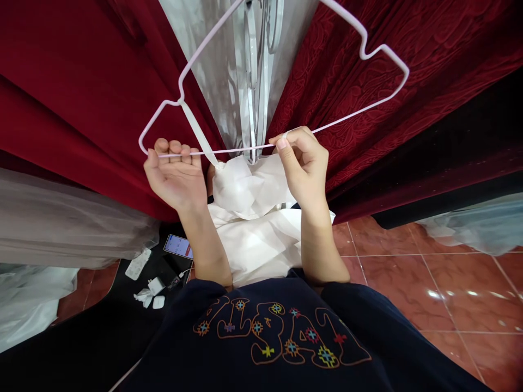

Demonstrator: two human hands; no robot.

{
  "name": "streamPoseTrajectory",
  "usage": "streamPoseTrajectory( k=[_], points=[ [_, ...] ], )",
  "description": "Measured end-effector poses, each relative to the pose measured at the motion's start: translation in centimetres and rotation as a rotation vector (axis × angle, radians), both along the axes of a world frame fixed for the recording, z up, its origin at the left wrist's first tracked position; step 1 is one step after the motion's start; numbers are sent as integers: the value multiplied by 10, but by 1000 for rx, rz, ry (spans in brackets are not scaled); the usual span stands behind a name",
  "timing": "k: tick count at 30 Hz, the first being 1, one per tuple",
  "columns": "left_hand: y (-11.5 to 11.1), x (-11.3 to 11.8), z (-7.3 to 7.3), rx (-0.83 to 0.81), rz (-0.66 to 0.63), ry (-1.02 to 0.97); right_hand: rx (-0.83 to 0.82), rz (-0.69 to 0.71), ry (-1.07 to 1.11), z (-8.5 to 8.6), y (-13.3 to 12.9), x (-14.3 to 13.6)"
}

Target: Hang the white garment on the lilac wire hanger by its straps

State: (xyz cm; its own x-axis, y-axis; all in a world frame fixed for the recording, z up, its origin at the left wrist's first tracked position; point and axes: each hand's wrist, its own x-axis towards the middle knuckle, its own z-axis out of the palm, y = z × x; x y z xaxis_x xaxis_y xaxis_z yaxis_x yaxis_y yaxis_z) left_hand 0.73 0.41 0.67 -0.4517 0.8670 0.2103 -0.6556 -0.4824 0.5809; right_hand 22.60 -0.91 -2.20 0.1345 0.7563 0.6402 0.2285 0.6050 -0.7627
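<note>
You held a white hanger [281, 81] up with both hands, and a white garment [249, 218] hung from it.

Your left hand [175, 177] was curled around the bottom bar of the hanger. The fingers of your right hand [304, 163] pinched the same bar further along. One white strap [200, 136] was already looped in the hanger's left notch. The notch on the other side was bare, so I think that side was left to do. Most of the cloth sagged between your arms, above the red tiled floor [429, 283].
</note>
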Motion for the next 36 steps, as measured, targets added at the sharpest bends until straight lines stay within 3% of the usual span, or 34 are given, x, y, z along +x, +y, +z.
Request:
streamPoseTrajectory(
  k=[2, 6, 10, 13, 16, 22, 28, 32, 36],
  points=[
    [-4, 12, -5, 12, 24, -20, -3, -8, 0, 0, -1, -1],
    [-6, 22, -5, -14, 200, 226, 5, -15, 5, 5, -8, -6],
    [-5, 19, -2, 48, 127, 197, 124, -115, 217, 18, -15, -1],
    [-4, 13, -3, 117, 48, 101, 245, -277, 432, 28, -10, 26],
    [-4, 8, -3, 172, -35, 24, 295, -424, 491, 31, 1, 66],
    [-7, 3, -1, 112, -107, 18, 81, -389, 514, 26, 19, 121],
    [-7, -1, -1, 129, -151, 17, 32, -238, 221, 54, 20, 122],
    [-6, -2, -2, 144, -149, 13, 14, -198, 4, 76, 25, 113],
    [-7, -2, -3, 146, -154, 23, -34, -197, -119, 88, 28, 105]
  ],
)
